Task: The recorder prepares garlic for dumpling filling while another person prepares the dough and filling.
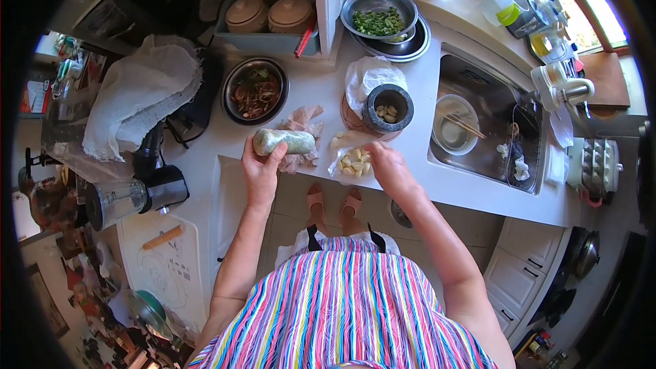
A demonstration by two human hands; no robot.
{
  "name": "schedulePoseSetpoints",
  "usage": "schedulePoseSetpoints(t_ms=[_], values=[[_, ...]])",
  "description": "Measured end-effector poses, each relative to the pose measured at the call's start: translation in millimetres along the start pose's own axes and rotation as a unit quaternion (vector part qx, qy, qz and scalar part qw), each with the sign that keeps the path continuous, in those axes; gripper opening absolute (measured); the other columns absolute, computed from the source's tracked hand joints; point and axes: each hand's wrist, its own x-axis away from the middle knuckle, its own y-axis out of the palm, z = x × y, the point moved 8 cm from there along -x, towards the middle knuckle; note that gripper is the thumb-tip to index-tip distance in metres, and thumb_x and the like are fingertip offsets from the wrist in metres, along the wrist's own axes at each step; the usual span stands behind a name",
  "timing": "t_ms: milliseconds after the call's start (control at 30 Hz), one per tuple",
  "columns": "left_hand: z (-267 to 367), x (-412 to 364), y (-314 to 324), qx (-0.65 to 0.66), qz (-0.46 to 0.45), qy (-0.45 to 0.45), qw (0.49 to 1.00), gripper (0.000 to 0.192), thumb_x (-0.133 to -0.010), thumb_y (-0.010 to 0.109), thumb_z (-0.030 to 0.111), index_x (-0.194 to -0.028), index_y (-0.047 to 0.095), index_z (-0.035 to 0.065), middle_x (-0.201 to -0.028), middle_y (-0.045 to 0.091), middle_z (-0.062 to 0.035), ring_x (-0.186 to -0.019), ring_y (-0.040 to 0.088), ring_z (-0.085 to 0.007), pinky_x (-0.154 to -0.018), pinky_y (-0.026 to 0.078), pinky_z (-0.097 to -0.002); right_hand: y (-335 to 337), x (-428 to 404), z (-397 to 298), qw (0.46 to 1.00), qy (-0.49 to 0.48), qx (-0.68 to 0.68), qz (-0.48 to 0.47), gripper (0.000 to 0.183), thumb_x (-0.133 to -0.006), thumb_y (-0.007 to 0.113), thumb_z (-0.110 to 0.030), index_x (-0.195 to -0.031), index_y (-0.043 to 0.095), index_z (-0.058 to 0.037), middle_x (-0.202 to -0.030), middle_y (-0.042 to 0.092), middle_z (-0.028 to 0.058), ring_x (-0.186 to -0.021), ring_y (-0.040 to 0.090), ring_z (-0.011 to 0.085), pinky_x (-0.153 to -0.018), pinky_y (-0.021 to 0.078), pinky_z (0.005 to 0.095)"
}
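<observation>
My left hand is closed around a green-and-white stone pestle, held sideways near the counter's front edge. My right hand is at the right side of a clear plastic bag with peeled garlic cloves on it; its fingertips seem to touch the plastic, but whether they hold it is not clear. Behind that hand stands a dark stone mortar with several garlic cloves inside, on a round mat. Crumpled brownish paper lies just behind the pestle.
A metal bowl of reddish food scraps stands at the back left. Chopped greens fill a metal bowl at the back. The sink at right holds a white bowl with chopsticks. A blender lies at left, near a rolling pin.
</observation>
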Motion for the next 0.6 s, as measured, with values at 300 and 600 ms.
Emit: schedulePoseSetpoints(t_ms=[300,600], values=[[-14.9,11.5,17.9,0.001,-0.059,-0.014,0.998,0.031,-0.082,0.070,0.014,-0.105,0.053,0.0031,-0.094,0.056,-0.0010,-0.080,0.053,-0.0075,-0.071,0.044,-0.0205,45.0,-12.5,28.4,0.961,-0.019,0.244,-0.129,0.011,-0.071,0.053,0.001,-0.076,0.063,0.0007,-0.088,0.061,0.0198,-0.092,0.057,0.0327,-0.078,0.0467,0.0401],[-31.4,23.4,21.4,0.014,-0.076,-0.051,0.996,0.030,-0.080,0.070,0.015,-0.104,0.054,0.0053,-0.089,0.056,0.0013,-0.072,0.050,-0.0048,-0.061,0.041,-0.0182,31.0,-6.7,43.2,0.985,-0.022,0.155,-0.071,0.012,-0.077,0.054,-0.005,-0.083,0.062,0.0003,-0.087,0.060,0.0215,-0.091,0.057,0.0350,-0.080,0.0463,0.0427]])
